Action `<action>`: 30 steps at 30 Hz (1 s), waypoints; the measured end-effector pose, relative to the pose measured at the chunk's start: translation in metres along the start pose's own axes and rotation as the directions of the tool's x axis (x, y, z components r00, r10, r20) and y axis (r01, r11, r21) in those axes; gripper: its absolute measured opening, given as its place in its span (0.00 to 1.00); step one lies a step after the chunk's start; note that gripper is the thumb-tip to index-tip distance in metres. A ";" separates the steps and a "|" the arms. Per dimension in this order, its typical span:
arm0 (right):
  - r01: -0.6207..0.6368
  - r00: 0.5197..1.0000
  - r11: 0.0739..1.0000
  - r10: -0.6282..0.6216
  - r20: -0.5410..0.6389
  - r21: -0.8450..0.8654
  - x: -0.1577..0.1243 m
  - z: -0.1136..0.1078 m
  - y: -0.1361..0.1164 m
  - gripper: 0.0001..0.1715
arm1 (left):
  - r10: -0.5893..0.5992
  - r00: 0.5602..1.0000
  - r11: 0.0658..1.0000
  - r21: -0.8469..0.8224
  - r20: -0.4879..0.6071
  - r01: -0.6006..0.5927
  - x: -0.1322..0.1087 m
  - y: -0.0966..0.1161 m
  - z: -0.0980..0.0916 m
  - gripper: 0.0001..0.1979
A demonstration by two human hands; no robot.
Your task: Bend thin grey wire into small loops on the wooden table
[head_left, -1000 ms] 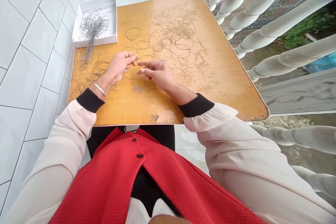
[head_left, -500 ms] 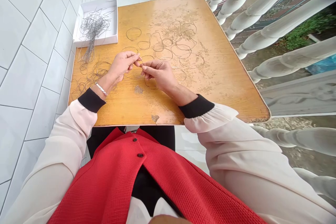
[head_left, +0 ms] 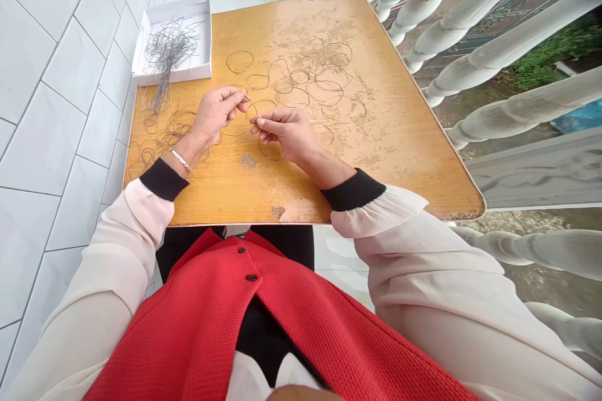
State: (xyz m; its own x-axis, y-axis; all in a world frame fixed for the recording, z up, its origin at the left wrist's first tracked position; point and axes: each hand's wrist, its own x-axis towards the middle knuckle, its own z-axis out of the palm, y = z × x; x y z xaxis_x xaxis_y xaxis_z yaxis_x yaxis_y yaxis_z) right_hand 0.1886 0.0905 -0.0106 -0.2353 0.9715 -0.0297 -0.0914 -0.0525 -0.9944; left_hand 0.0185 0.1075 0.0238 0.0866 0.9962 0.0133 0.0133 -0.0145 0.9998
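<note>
Over the wooden table (head_left: 301, 188), my left hand (head_left: 215, 114) and my right hand (head_left: 285, 131) face each other a short gap apart. Between them runs a thin piece of wire (head_left: 253, 104), bent in a curve. Thumb and forefinger of my left hand pinch it at the upper left, and those of my right hand pinch it at the lower right. Several thin wire rings (head_left: 294, 96) lie spread on the table beyond my right hand. A tangled heap of wire loops (head_left: 162, 138) lies beside my left wrist.
At the table's far left corner stands a white open box (head_left: 202, 62), with a bundle of loose wires (head_left: 168, 53) in it hanging over its front edge. A tiled wall (head_left: 70, 94) borders the left side. White balusters (head_left: 451, 75) line the right.
My hands have drawn slightly apart, the left moving a little to the left. More of the curved wire now shows between the fingertips.
</note>
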 end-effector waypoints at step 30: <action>0.002 1.000 0.999 -0.003 0.009 0.045 0.002 0.007 0.006 0.08 | 0.644 0.759 0.698 0.478 -0.092 -0.534 0.016 -0.053 -0.007 0.26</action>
State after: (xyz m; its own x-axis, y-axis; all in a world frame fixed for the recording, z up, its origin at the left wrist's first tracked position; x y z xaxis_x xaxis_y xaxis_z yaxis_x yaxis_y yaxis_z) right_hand 0.1805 0.0903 -0.0164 -0.2438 0.9695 -0.0261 -0.1357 -0.0608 -0.9889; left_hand 0.0122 0.1247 -0.0285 -0.0173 0.7551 0.6553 0.4396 -0.5829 0.6833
